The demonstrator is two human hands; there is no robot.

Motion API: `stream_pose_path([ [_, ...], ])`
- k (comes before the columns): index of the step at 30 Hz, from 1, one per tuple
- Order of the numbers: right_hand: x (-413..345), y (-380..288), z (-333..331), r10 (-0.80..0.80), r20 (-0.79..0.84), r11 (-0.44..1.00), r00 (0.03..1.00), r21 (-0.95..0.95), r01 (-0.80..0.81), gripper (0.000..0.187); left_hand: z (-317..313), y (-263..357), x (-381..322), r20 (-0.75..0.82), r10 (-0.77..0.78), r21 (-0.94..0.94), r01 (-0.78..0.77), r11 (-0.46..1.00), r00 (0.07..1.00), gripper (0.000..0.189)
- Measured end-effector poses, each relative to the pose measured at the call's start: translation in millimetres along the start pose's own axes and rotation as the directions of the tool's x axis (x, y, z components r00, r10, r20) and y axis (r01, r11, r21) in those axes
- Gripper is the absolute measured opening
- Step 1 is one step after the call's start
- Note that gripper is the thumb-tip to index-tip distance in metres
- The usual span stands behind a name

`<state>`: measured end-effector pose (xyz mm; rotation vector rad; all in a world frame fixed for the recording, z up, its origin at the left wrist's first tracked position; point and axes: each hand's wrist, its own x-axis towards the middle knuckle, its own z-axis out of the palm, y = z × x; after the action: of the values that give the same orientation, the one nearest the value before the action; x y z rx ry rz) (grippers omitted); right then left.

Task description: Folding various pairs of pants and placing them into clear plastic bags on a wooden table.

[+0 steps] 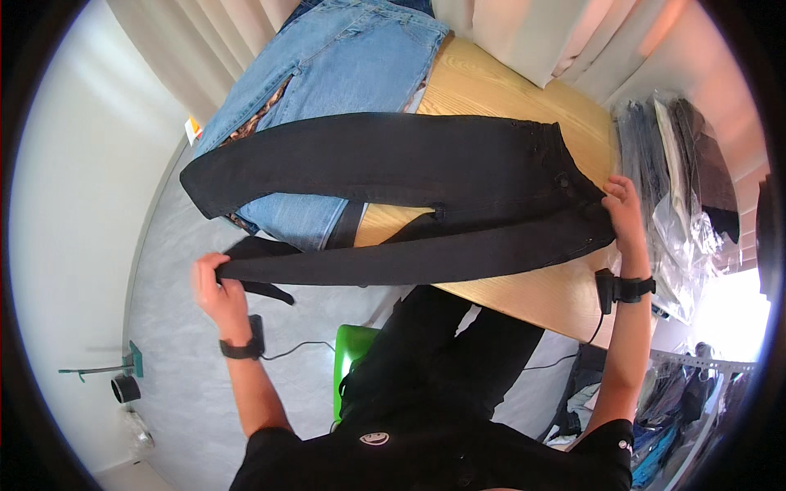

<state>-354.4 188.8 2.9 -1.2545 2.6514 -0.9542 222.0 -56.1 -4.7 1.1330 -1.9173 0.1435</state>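
Note:
Black trousers (393, 159) stretch sideways in front of me, partly over the wooden table (491, 80) and partly past its near edge. Their waistband is on the right, with a button showing. My left hand (218, 294) grips the lower end of the nearer leg, whose end hangs folded beneath. At the waistband, my right hand (626, 212) has some fingers raised; whether it pinches the cloth is unclear. The farther leg reaches left across light blue jeans (350, 67), which lie on the table and hang over its left side. Each wrist wears a black strap with a device.
Clothes in clear plastic bags (669, 184) stand at the table's right. A green stool (350, 356) is on the floor by my legs. Cables run from the wrist devices. More bagged clothes (669, 417) lie lower right. Curtains (528, 30) hang behind the table; a dustpan (134, 359) is far left.

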Motion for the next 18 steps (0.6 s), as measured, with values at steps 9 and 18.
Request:
stream_pose_path([
  [9, 101.5, -37.1, 6.9, 0.263, 0.293, 0.161, 0.919, 0.926, -0.342, 0.030, 32.8, -64.2, 168.2, 0.331, 0.322, 0.093, -0.370, 0.924, 0.887, 0.028],
  [18, 85.3, -19.5, 59.6, 0.241, 0.193, 0.930, 0.951, 0.235, -0.283, 0.058, 68.1, -112.0, 84.7, -0.006, -0.034, 0.251, 0.034, 0.967, 0.999, 0.041],
])
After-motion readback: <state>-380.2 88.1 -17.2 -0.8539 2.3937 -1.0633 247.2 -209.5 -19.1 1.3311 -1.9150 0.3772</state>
